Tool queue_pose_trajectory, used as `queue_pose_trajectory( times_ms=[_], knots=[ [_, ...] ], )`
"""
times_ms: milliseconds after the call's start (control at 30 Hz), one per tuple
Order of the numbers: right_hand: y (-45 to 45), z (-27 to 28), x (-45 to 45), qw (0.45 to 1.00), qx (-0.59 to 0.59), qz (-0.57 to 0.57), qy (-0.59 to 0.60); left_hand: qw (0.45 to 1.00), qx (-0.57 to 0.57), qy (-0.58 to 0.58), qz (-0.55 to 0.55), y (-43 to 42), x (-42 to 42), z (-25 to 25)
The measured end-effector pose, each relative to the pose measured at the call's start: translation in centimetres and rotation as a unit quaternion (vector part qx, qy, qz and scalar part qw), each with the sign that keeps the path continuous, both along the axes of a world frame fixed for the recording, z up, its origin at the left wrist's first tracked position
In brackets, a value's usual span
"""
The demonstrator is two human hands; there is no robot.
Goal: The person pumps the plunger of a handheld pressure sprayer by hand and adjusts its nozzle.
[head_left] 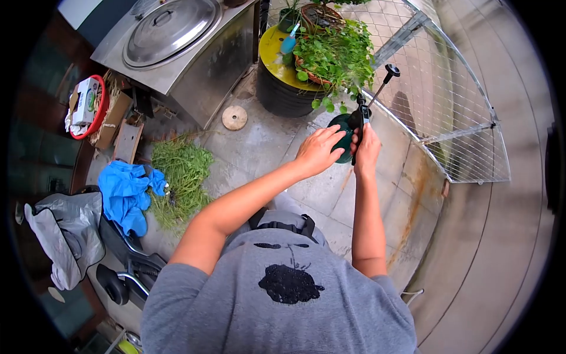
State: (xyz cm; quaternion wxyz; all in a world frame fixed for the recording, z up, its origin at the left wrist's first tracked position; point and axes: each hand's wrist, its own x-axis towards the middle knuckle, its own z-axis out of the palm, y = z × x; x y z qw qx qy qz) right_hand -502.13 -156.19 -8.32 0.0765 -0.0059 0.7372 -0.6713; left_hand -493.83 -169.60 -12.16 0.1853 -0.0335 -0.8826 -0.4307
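A dark green pump spray bottle with a black nozzle head and a pump rod ending in a black knob is held out in front of me. My right hand is closed around its black trigger handle. Against the bottle's near left side lies my left hand, fingers curved over the green body and supporting it. The nozzle points at a leafy green potted plant, close to its lower right leaves, where a faint mist seems to hang. The plant's pot is mostly hidden by foliage.
A black tub with a yellow lid bears the pots. To its right stands a wire mesh gate. A steel stove with a lidded wok, a round disc, cut grass and a blue cloth lie leftward.
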Motion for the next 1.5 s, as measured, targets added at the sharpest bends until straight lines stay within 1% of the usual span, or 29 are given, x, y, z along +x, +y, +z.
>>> queue_pose_trajectory(
  times_ms=[167, 233, 400, 600, 667, 767, 867, 967, 1033, 1100, 1200, 1300, 1400, 1500],
  knots=[
    [4.2, -0.2, 0.2, 0.995, 0.045, -0.087, -0.008, 0.998, 0.021, -0.051, -0.026, -0.3, 1.9, -0.5],
    [5.9, 0.2, 0.1, 0.993, 0.042, -0.111, -0.014, 0.997, 0.034, -0.066, -0.035, -0.3, 2.5, -0.6],
    [8.3, 1.1, 0.7, 0.990, 0.056, -0.131, -0.012, 0.995, 0.022, -0.079, -0.060, -0.1, 3.4, -1.2],
    [8.2, -1.2, 1.7, 0.994, 0.048, -0.088, -0.042, 0.990, 0.039, -0.123, -0.060, 0.6, 3.3, -2.4],
    [7.5, -1.4, 2.0, 0.994, 0.037, -0.078, -0.065, 0.988, 0.045, -0.133, -0.060, 1.2, 3.0, -2.5],
    [7.0, -1.9, 2.1, 0.997, 0.024, -0.037, -0.064, 0.988, 0.040, -0.136, -0.061, 3.1, 2.3, -2.3],
    [6.2, -0.9, 1.9, 0.998, 0.012, -0.012, -0.052, 0.994, 0.040, -0.105, -0.014, 5.1, 1.7, -1.9],
    [5.9, 0.7, 0.7, 1.000, -0.001, 0.006, -0.029, 0.993, 0.050, -0.104, 0.017, 6.5, 0.7, -1.2],
    [5.5, 2.2, -0.1, 1.000, 0.002, 0.019, -0.019, 0.994, 0.066, -0.078, 0.037, 7.1, 0.4, -0.7],
    [4.8, 3.4, -0.8, 1.000, -0.015, 0.025, -0.007, 0.996, 0.068, -0.036, 0.054, 7.3, -0.1, -0.4],
    [3.6, 5.3, -1.9, 0.999, -0.035, 0.032, 0.017, 0.994, 0.078, -0.011, 0.074, 7.1, -0.7, 1.2],
    [2.4, 6.8, -2.8, 0.997, -0.062, 0.036, 0.036, 0.988, 0.122, -0.016, 0.094, 6.8, -1.4, 2.5],
    [1.3, 6.6, -3.4, 0.994, -0.085, 0.042, 0.045, 0.981, 0.148, 0.002, 0.125, 6.2, -2.2, 2.9],
    [0.3, 5.2, -3.2, 0.994, -0.090, 0.058, 0.037, 0.968, 0.187, -0.001, 0.167, 5.1, -3.0, 0.2]
  ],
)
